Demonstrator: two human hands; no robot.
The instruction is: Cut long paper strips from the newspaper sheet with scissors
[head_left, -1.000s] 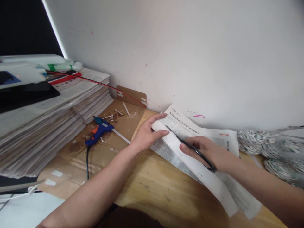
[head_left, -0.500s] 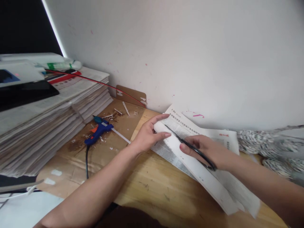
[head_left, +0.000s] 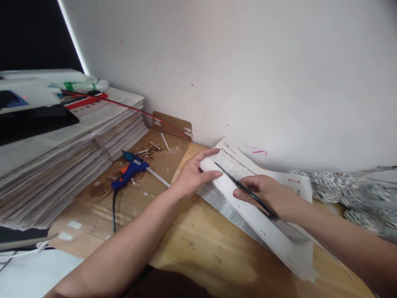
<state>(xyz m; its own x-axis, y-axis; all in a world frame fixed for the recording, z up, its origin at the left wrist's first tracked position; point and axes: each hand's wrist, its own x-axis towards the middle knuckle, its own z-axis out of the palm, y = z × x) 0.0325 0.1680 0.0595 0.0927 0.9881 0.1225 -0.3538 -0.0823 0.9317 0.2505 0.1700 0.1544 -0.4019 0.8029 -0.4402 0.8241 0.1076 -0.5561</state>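
Folded newspaper [head_left: 248, 215] lies slanted across the wooden table, its pale strip running toward the lower right. At its upper left end, my left hand [head_left: 198, 171] grips the fold between thumb and fingers. Black-handled scissors [head_left: 248, 191] are in my right hand [head_left: 263, 192], which is closed around the handles. The blades point up and left along the fold, close to my left thumb. Part of the handles is hidden by my right fingers. Under the strip, a printed newspaper sheet [head_left: 231, 211] shows.
To the left, a blue glue gun [head_left: 130, 171] with its cord rests on stained cardboard [head_left: 83, 215] among white scraps. A tall newspaper stack [head_left: 118, 136] stands behind it. Braided paper coils [head_left: 335, 186] sit at the right, against the white wall [head_left: 248, 74].
My right hand and the scissors have shifted slightly left. The lower right end of the newspaper has swung left and folded in. My left hand keeps nearly the same place.
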